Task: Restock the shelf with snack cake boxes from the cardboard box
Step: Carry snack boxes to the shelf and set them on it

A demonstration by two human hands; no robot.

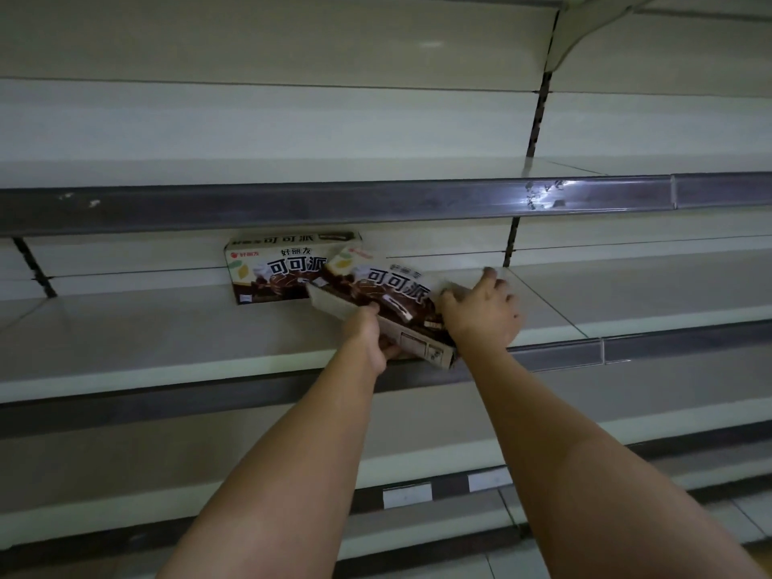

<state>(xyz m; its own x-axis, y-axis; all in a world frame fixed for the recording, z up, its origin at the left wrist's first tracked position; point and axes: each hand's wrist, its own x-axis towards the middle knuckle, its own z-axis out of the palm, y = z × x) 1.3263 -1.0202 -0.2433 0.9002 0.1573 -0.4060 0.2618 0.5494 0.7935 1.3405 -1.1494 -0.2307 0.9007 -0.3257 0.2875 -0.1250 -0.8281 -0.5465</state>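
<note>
Head view, only view available. Dim light; slight blur at right hand.

Middle shelf (167, 344): one snack cake box (271, 269) standing upright at the back, printed face forward. Second box (384, 302) tilted, left end raised and overlapping the front right corner of the standing one, lower right corner hanging at the shelf's front lip. Whether the two touch: not resolvable.

Left hand (367, 332): fingers curled under the near long edge of the tilted box, thumb on top. Gripping.

Right hand (480, 311): wrapped over the right end of the same box, fingers reaching past it toward the shelf back. Looks like a hold on that end; fingertips smeared, exact contact unclear.

Cardboard box: not in frame. Upper shelf (376, 202) and lower shelf (417, 491) showing no stock in visible stretch.

Step in hand, judged: placing second box, mid-rotation from tilted to upright. Early in task, one box set.

Next move calls for: levelling box, bringing base flat on shelf, sliding back and left until flush beside first box, face forward. Risk: nudging standing box askew with raised corner.
</note>
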